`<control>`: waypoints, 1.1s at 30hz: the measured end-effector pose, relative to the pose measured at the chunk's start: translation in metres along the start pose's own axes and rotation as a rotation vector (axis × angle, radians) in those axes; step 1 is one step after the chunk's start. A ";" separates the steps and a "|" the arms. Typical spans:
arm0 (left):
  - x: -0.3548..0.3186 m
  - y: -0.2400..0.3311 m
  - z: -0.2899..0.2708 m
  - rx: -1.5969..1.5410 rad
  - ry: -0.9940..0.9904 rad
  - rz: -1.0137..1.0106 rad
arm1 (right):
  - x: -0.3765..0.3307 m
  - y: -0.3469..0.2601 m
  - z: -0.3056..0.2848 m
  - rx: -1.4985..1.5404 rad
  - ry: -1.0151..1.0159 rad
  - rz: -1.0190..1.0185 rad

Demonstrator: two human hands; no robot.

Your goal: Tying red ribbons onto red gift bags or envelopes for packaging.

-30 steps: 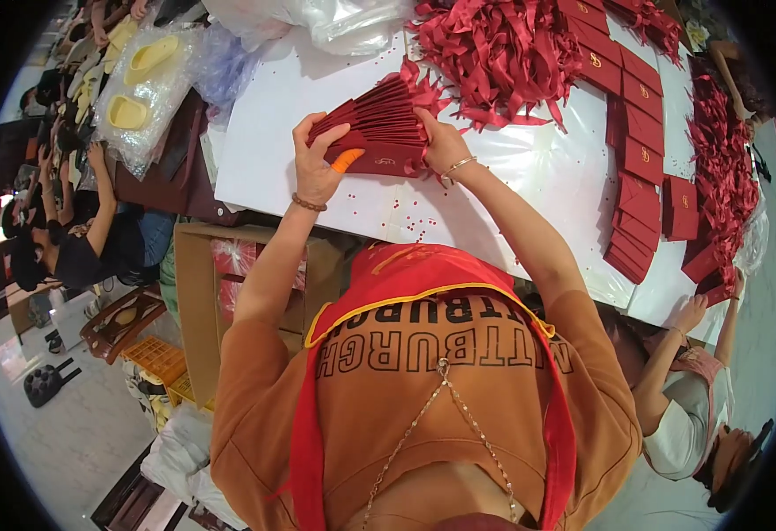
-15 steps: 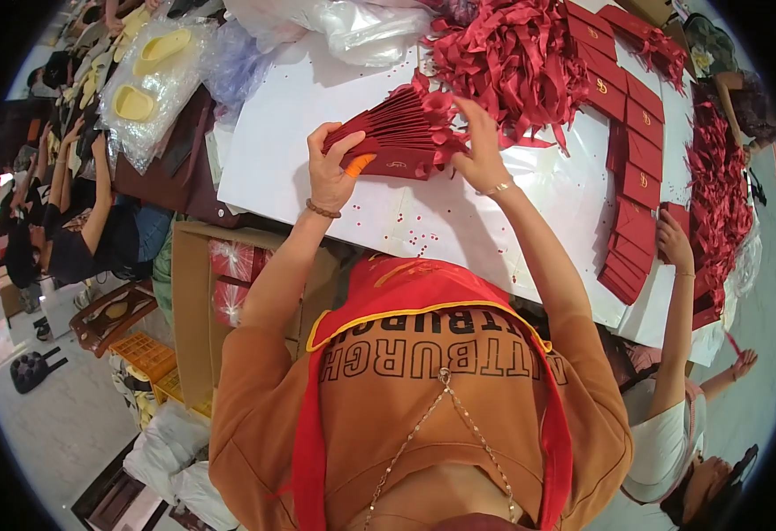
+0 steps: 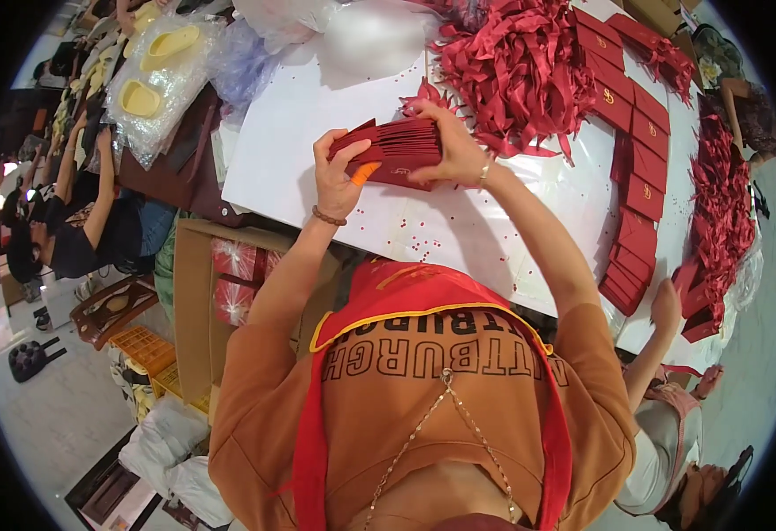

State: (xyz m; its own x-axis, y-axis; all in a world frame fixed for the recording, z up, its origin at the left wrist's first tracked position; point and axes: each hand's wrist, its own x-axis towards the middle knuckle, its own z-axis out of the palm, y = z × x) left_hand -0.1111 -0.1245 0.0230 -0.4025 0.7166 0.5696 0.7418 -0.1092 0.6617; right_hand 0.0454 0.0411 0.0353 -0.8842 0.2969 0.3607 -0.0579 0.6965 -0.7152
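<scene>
A thick stack of dark red ribboned cards (image 3: 397,152) is held between my two hands just above the white table (image 3: 308,115). Whether they are cards or flat paper bags I cannot tell. My left hand (image 3: 338,180) is closed round the left end, an orange cover on one digit. At the right end, my right hand (image 3: 455,152) grips the stack with thumb in front and fingers behind. Red ribbon ends (image 3: 425,93) stick up past the stack's far side.
A large heap of red ribbons (image 3: 525,75) lies beyond my right hand. Overlapping red cards (image 3: 640,190) form a column at right, near a co-worker's blurred hand (image 3: 667,308). Clear plastic (image 3: 375,40) sits at the back; an open cardboard box (image 3: 195,310) stands below left.
My right hand has come in from the ribbon end to the stack's side. The fanned cards are now squeezed closer together. The co-worker's hand at right has moved nearer the table edge.
</scene>
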 end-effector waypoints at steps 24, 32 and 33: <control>0.037 -0.043 -0.046 -0.588 -0.443 -0.386 | 0.022 0.013 0.022 -0.093 -0.014 0.116; 0.074 0.031 -0.015 0.697 -0.710 0.210 | 0.017 0.010 0.023 -0.117 -0.014 0.161; 0.074 0.025 -0.013 0.643 -0.689 0.205 | 0.016 0.009 0.019 -0.115 -0.011 0.167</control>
State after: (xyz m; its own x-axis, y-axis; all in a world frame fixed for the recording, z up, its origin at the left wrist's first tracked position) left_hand -0.1295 -0.0827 0.0881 0.0185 0.9951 0.0973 0.9971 -0.0255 0.0712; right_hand 0.0214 0.0398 0.0232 -0.8820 0.4082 0.2355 0.1432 0.7083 -0.6912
